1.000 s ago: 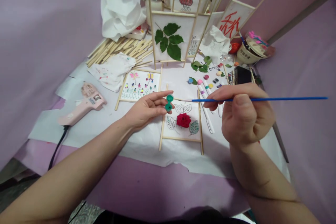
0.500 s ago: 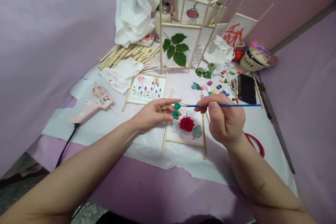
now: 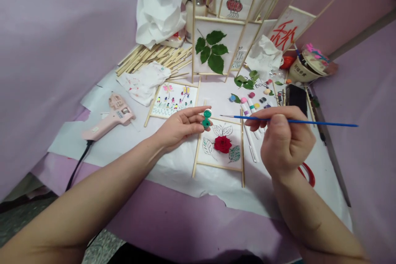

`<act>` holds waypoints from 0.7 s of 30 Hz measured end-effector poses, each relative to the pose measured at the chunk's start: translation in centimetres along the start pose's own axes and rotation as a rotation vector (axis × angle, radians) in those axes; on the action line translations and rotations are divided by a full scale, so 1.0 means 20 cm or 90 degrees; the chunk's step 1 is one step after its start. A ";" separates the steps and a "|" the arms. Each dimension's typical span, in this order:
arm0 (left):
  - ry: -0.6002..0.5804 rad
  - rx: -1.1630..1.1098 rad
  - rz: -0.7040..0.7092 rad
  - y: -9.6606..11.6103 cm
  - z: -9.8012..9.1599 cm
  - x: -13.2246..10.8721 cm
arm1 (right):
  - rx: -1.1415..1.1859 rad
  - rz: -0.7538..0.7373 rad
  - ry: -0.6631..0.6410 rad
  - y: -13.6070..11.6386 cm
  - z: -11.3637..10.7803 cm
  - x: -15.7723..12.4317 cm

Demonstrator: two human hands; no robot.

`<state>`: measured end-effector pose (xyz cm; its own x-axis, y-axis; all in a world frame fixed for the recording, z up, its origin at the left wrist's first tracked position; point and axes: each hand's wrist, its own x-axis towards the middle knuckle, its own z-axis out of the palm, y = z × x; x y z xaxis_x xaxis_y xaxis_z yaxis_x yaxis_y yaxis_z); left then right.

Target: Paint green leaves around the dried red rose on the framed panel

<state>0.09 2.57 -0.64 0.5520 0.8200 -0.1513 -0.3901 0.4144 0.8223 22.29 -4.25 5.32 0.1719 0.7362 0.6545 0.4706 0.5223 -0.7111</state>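
My left hand point(image 3: 179, 126) pinches a small green paint pot point(image 3: 206, 119) with its lid flipped open, held just left of a wood-framed paper panel point(image 3: 220, 145). The panel lies flat and bears a red rose with drawn leaves, one partly painted green. My right hand point(image 3: 283, 138) grips a thin blue paintbrush point(image 3: 297, 122). The brush lies level, its tip pointing left and hanging a short way right of the pot, above the panel's top edge.
A pink glue gun point(image 3: 108, 117) lies at the left with its cord. A second painted panel point(image 3: 172, 100), wooden sticks point(image 3: 151, 57), crumpled paper point(image 3: 157, 6), standing leaf panels point(image 3: 213, 49), paint pots point(image 3: 250, 99), a black phone point(image 3: 296, 95) and a bowl point(image 3: 305, 70) crowd the back.
My right hand drew the brush tip back to the right, away from the green pot it had touched half a second ago. The left hand stayed put.
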 end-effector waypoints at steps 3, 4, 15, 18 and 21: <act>0.024 -0.038 -0.005 0.01 0.00 0.01 | -0.010 0.072 -0.065 0.04 0.00 -0.08; 0.025 -0.048 -0.010 0.01 0.00 0.01 | -0.010 0.083 -0.091 0.06 0.00 -0.11; 0.009 -0.081 -0.017 0.00 0.00 0.00 | -0.022 -0.047 -0.220 0.16 0.08 -0.26; 0.004 -0.082 -0.016 0.00 0.00 0.01 | -0.024 -0.053 -0.227 0.17 0.08 -0.26; 0.003 -0.082 -0.017 0.00 0.00 0.01 | -0.031 -0.056 -0.237 0.18 0.08 -0.26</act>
<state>0.18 2.77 -0.71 0.5605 0.8095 -0.1748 -0.4670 0.4833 0.7405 21.64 -5.61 -1.03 -0.1927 0.8004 0.5677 0.5121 0.5755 -0.6376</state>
